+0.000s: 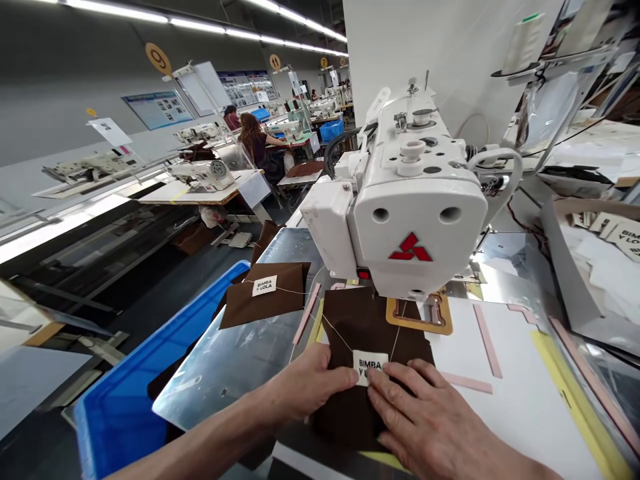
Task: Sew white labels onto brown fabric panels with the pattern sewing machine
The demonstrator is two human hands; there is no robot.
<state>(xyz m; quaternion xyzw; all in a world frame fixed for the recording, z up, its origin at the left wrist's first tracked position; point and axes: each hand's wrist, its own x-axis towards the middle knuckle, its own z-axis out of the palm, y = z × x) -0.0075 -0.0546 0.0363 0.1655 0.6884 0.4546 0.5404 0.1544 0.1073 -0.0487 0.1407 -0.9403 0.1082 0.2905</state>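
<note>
The white label (364, 359) lies on a brown fabric piece (345, 310) low in the centre of the frame, below the head of the sewing machine (420, 220), its lettering facing up. The step in hand looks like handling the label on its panel just clear of the stitching area: one thread runs from near the label's upper left corner and another from its upper right toward the tan frame (392, 312) above, which suggests stitching, though the seam itself is too small to make out. The next move seems to call for holding the panel flat and keeping those threads from snagging, with the label left square to the cloth. The left hand (311, 381) comes in from the lower left, one digit stretched to the label's left edge and the others bent; whether they pinch the cloth I cannot tell. The right hand (420, 403), at lower right, is loosely spread and not closed on anything, its fingertips on the label's lower right part and the cloth beside it. So the label sits between the two hands, touched from both sides. A second brown piece (243, 307) with a like label rests left of centre on a metal plate (235, 363).
</note>
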